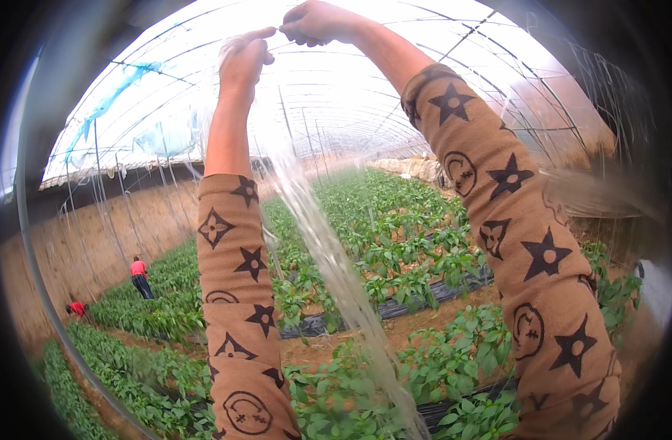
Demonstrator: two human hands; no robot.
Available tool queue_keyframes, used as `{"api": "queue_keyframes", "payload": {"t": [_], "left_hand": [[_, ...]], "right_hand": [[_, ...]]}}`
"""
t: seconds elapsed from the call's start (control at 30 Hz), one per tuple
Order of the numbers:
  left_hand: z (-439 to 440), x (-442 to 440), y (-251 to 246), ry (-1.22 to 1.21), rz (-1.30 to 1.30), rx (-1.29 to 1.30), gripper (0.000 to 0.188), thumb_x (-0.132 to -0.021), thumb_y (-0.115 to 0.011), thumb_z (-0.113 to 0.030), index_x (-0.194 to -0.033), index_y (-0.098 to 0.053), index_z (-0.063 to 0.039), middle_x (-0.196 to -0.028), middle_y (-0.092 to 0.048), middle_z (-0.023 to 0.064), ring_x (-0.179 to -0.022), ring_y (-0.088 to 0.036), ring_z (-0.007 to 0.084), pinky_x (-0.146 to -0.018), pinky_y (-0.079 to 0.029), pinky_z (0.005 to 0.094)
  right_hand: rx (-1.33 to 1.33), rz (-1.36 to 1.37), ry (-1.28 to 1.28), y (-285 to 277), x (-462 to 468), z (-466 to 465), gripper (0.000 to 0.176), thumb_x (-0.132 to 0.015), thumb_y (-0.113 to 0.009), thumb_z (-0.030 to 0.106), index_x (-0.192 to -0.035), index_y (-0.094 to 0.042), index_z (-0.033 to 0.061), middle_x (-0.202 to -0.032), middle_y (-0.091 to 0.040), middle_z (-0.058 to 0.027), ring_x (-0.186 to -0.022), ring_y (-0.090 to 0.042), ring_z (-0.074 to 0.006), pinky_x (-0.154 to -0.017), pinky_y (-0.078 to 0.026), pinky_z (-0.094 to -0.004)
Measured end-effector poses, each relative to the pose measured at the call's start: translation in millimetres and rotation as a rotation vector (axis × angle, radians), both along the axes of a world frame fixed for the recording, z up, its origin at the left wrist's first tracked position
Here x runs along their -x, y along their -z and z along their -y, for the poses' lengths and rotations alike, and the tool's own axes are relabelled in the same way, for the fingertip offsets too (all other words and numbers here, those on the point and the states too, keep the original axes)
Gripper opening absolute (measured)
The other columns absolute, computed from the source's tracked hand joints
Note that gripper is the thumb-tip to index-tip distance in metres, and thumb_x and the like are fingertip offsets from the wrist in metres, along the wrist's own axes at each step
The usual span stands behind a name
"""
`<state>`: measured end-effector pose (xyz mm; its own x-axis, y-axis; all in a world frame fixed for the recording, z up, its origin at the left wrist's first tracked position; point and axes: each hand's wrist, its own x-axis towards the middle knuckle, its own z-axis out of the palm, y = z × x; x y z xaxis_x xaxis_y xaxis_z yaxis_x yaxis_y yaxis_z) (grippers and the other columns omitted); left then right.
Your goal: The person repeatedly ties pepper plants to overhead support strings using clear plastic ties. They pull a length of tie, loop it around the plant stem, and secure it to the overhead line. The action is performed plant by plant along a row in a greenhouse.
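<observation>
Both of my arms reach up towards the roof in brown patterned sleeves. My left hand [245, 59] has its index finger stretched towards the right hand, with pale, blurred strands at its back. Fingers curled, my right hand [320, 23] pinches a thin strand where the fingertips nearly meet. Glare hides most of that strand. Between my forearms hangs a loose bundle of clear plastic twine [328, 247], slanting down to the lower right. Its upper end fades into the bright roof.
Rows of leafy pepper plants [391, 258] grow through black plastic mulch [440, 291]. A bent pipe [36, 264] curves along the left. Two people in red tops, one standing [140, 278] and one bending [77, 309], are near the earthen wall [44, 258]. Hoops [512, 55] arch overhead.
</observation>
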<state>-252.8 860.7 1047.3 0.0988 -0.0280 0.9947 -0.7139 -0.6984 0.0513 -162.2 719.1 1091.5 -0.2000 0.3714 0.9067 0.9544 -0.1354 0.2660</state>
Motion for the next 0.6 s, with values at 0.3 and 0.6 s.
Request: {"api": "queue_keyframes", "payload": {"t": [0.3, 0.6], "left_hand": [[-3, -5, -11, -0.371, 0.121, -0.152, 0.034, -0.082, -0.057, -0.031, -0.102, -0.064, -0.005, -0.065, -0.054, 0.0003, -0.055, -0.041, 0.0088, -0.050, -0.032, 0.0247], [-7, 37, 52, 0.035, -0.295, 0.178, 0.027, -0.081, -0.060, -0.015, -0.097, -0.058, 0.006, -0.064, -0.051, 0.0025, -0.043, -0.031, 0.0040, -0.038, -0.020, 0.0187]], "right_hand": [[-0.286, 0.094, 0.056, 6, 5, -15, 0.019, -0.088, -0.046, 0.018, -0.089, -0.060, 0.0054, -0.077, -0.056, -0.0066, -0.067, -0.053, -0.0157, -0.058, -0.044, -0.0289], [-0.349, 0.193, -0.034, 34, 22, 6, 0.021, -0.088, -0.049, 0.021, -0.100, -0.058, 0.0062, -0.087, -0.058, -0.0099, -0.080, -0.055, -0.0191, -0.067, -0.046, -0.0322]]}}
